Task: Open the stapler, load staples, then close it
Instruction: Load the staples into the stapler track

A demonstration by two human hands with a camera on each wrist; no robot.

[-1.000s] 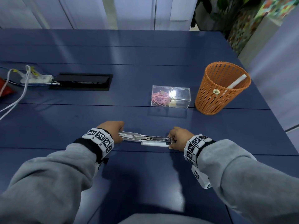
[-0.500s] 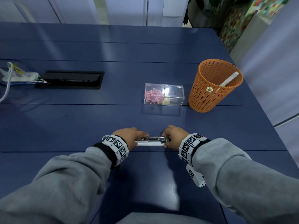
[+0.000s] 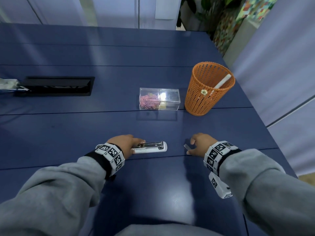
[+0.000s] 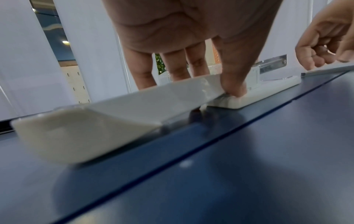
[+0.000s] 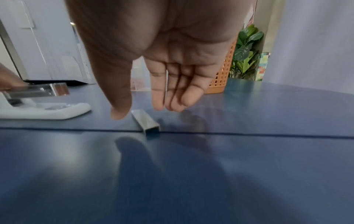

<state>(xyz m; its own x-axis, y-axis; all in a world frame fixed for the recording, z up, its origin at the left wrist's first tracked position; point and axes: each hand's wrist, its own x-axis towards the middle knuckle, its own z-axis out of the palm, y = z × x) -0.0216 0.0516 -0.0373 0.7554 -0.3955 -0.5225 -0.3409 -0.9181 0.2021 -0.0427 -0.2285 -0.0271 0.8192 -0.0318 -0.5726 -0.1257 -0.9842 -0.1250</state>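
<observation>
The white stapler (image 3: pixel 151 147) lies opened out flat on the blue table (image 3: pixel 153 193), its metal magazine (image 3: pixel 153 143) facing up. In the left wrist view its lid (image 4: pixel 86 128) stretches toward the camera and the base (image 4: pixel 272 87) points away. My left hand (image 3: pixel 134 145) holds the stapler at the hinge, thumb (image 4: pixel 233 87) pressing the near side and the other fingers behind it. A short strip of staples (image 5: pixel 146 122) lies on the table to the right of the stapler. My right hand (image 5: pixel 143 110) hovers open just over that strip (image 3: pixel 187 147), thumb on one side and fingers on the other.
A clear two-part box (image 3: pixel 159 99) with pink paper clips stands behind the stapler. An orange mesh basket (image 3: pixel 208 89) with a white stick in it is at the back right. A black cable hatch (image 3: pixel 56 86) sits at the back left. The table's right edge is close.
Both hands were on the opened stapler. My left hand slid along it toward the hinge, and my right hand has let go and moved right, over the staple strip.
</observation>
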